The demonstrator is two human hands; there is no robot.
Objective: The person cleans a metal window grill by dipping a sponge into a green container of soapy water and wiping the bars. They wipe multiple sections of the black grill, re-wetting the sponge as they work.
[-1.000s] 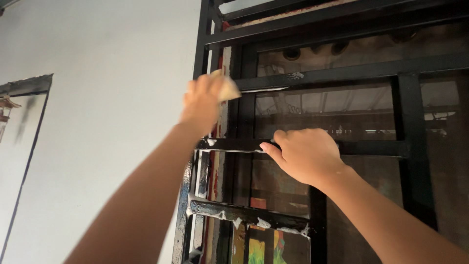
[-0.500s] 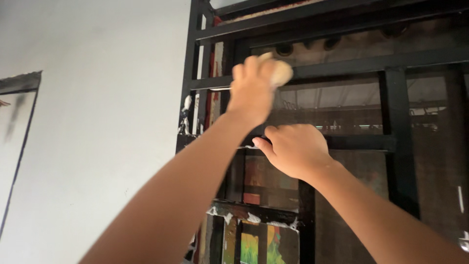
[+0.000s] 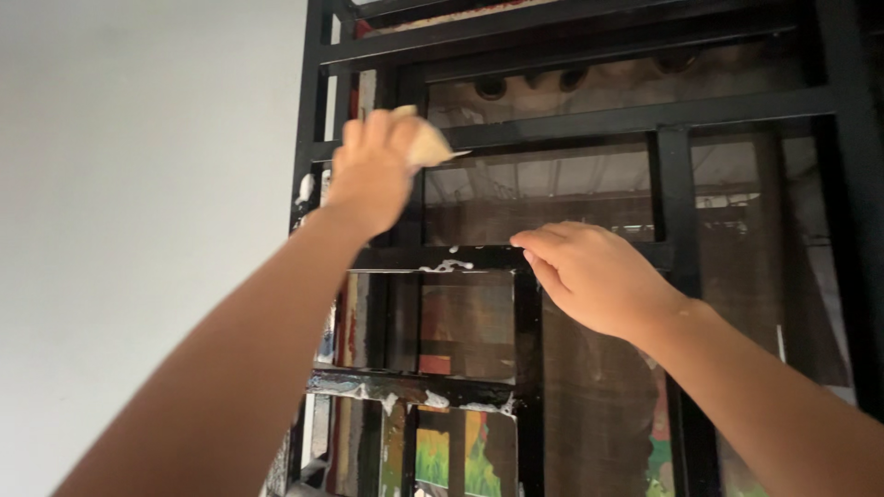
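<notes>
1. A pale, soft sponge (image 3: 425,144) is clutched in the left hand (image 3: 373,175), pressed on an upper bar of the black metal grille (image 3: 677,184).
2. The right hand (image 3: 594,276), fingers loosely curled, rests on a lower bar, holding nothing.
3. White foam (image 3: 447,267) dots the bars.
4. A plain white wall (image 3: 138,202) stands beside it.

Your two forearms show bare from elbow to wrist, with no sleeves on them. Your left hand (image 3: 368,179) and right hand (image 3: 594,276) wear no gloves, rings or watch.
</notes>
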